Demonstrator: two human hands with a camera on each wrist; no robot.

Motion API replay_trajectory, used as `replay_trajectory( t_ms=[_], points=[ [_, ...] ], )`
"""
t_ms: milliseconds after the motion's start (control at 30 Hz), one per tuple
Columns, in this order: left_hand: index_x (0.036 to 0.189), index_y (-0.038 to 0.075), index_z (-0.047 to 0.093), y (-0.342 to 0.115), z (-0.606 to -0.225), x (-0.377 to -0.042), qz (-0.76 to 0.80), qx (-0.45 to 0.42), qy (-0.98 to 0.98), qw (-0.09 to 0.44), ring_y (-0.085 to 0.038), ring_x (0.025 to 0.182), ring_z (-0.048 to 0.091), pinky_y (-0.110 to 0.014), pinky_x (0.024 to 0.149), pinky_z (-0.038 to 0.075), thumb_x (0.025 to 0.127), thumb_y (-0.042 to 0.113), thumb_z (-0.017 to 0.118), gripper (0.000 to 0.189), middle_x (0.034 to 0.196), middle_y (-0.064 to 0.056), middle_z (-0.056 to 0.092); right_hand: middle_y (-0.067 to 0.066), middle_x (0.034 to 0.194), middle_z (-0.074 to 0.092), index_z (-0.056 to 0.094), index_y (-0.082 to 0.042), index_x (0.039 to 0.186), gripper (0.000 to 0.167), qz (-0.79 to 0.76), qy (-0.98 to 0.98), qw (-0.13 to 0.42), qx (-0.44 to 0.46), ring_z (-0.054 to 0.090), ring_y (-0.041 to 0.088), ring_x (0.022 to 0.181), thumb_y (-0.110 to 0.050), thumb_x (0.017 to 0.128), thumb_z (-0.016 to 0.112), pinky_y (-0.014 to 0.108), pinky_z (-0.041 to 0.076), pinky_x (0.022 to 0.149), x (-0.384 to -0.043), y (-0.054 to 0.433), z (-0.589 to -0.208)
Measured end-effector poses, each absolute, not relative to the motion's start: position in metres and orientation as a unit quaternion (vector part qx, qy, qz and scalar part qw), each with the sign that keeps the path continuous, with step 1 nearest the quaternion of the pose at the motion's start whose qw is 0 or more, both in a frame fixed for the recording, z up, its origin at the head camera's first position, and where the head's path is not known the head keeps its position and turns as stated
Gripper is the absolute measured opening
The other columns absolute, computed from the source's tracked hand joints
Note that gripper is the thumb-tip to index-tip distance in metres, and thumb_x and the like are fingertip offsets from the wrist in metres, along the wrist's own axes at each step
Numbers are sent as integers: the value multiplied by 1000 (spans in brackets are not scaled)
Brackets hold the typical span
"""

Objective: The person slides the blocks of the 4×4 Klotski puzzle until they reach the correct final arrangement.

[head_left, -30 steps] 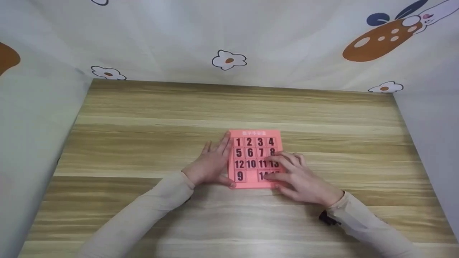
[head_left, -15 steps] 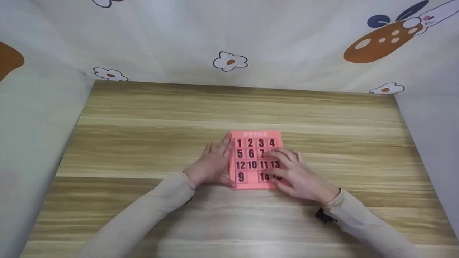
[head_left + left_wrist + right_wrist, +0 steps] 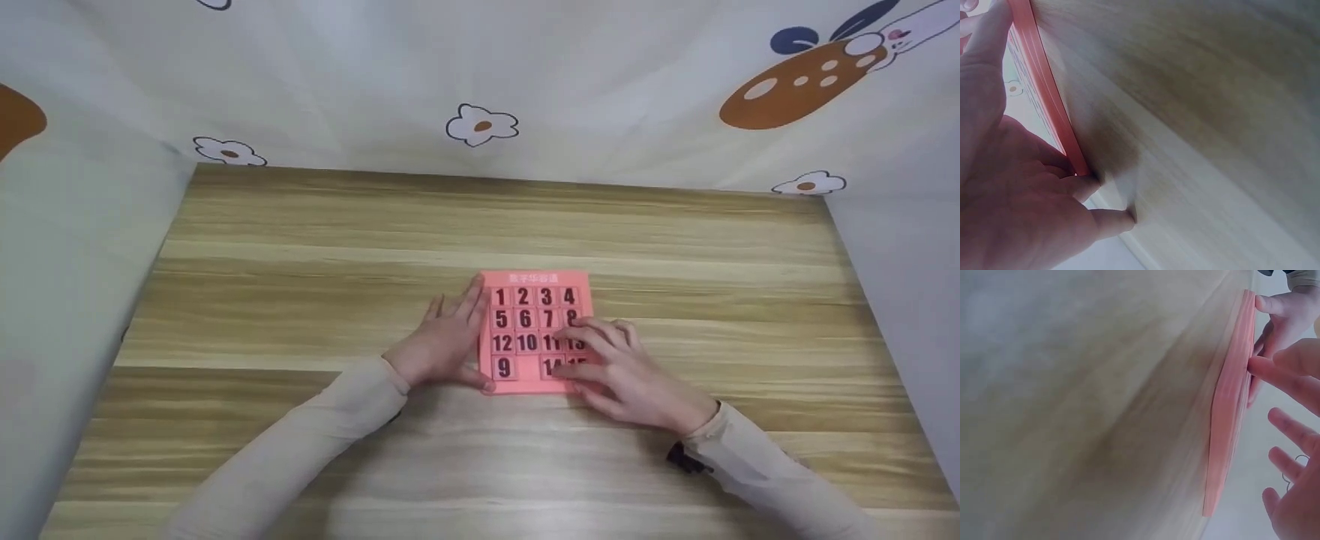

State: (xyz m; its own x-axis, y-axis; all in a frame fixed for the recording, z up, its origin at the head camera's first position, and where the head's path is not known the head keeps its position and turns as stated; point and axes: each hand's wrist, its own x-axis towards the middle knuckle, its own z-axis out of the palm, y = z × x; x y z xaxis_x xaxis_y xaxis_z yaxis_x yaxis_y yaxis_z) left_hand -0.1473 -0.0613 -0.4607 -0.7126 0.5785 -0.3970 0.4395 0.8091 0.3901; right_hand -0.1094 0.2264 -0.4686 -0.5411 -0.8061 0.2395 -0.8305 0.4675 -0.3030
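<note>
A pink sliding number puzzle point(image 3: 525, 387) lies flat on the table, its numbered tiles facing up. My left hand point(image 3: 439, 346) rests along its left edge, fingers fairly straight toward the top corner and thumb at the bottom corner. In the bottom row, a gap stands between the 9 tile point(image 3: 504, 368) and the 14 tile point(image 3: 548, 367). My right hand point(image 3: 637, 381) reaches in from the right with its index fingertip on the 14 tile. Its other fingers spread over the right columns, partly covering 11, 13 and 15. The right wrist view shows those fingers raised above the puzzle's side point(image 3: 1224, 433).
The wood-grain table point(image 3: 315, 225) extends around the puzzle on all sides. A pale cloth wall point(image 3: 360, 82) with flower and carrot prints rises behind the table's far edge. More pale walls close in the left and right sides.
My right hand shifted slightly left and up half a second ago, then came back to about where it was. The tiles keep the same order. My left hand stays at the edge.
</note>
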Motion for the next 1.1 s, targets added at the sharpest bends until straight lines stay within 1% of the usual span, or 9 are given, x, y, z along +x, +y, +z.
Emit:
replay_trajectory(
  t_ms=[67, 167, 267, 333, 533, 600, 833, 967, 1100],
  points=[
    [152, -2, -5, -61, -461, -148, 134, 278, 916, 256, -31, 144, -7, -54, 113, 0, 66, 65, 73, 134, 155, -17, -21, 13, 141, 46, 72, -18, 114, 30, 189, -859, 30, 476, 36, 38, 128, -27, 85, 69, 60, 27, 97, -108, 225, -469],
    [152, -2, -5, -62, -462, -149, 136, 277, 917, 252, -32, 144, -5, -55, 113, 0, 66, 64, 74, 134, 155, -18, -20, 14, 145, 41, 68, -20, 124, 37, 176, -862, 10, 475, 33, 39, 132, -32, 89, 66, 60, 27, 99, -106, 220, -470],
    [152, -2, -5, -62, -463, -148, 139, 274, 918, 252, -32, 144, -4, -55, 113, 0, 66, 64, 75, 134, 156, -18, -20, 14, 150, 34, 62, -23, 132, 43, 160, -863, -12, 478, 28, 41, 135, -37, 91, 63, 63, 26, 101, -106, 214, -470],
    [152, -3, -4, -62, -463, -148, 142, 274, 917, 252, -32, 145, -4, -55, 113, 0, 65, 64, 75, 135, 156, -18, -20, 14, 151, 33, 60, -23, 134, 45, 155, -864, -16, 478, 27, 42, 135, -38, 92, 61, 65, 26, 101, -107, 211, -468],
    [152, -2, -5, -61, -463, -148, 136, 274, 917, 256, -33, 144, -3, -55, 113, -1, 66, 64, 73, 134, 155, -18, -20, 16, 149, 34, 58, -20, 135, 46, 163, -878, -1, 449, 27, 42, 135, -35, 91, 63, 66, 25, 101, -113, 209, -465],
    [152, -2, -5, -61, -464, -148, 133, 275, 917, 256, -32, 144, -4, -55, 113, -1, 66, 64, 73, 133, 155, -18, -20, 16, 150, 34, 59, -18, 135, 47, 163, -883, 0, 440, 27, 41, 136, -34, 91, 64, 65, 25, 102, -116, 209, -465],
    [152, -1, -6, -60, -463, -147, 130, 274, 917, 259, -31, 144, -7, -54, 113, -2, 66, 65, 72, 133, 155, -17, -22, 17, 149, 34, 62, -13, 130, 44, 159, -896, 11, 414, 28, 38, 135, -31, 91, 65, 64, 25, 101, -119, 213, -462],
    [151, -2, -6, -60, -462, -147, 133, 274, 916, 260, -32, 144, -7, -54, 113, -2, 66, 64, 72, 133, 155, -17, -22, 19, 149, 32, 62, -11, 129, 43, 163, -900, 6, 405, 28, 39, 135, -31, 91, 64, 65, 23, 102, -118, 218, -462],
    [152, -2, -5, -61, -462, -148, 145, 272, 915, 259, -30, 144, -8, -55, 113, -2, 66, 62, 75, 134, 155, -17, -21, 19, 148, 33, 64, -11, 127, 42, 162, -900, 12, 405, 29, 39, 134, -30, 90, 65, 63, 23, 101, -119, 220, -463]
  ],
)
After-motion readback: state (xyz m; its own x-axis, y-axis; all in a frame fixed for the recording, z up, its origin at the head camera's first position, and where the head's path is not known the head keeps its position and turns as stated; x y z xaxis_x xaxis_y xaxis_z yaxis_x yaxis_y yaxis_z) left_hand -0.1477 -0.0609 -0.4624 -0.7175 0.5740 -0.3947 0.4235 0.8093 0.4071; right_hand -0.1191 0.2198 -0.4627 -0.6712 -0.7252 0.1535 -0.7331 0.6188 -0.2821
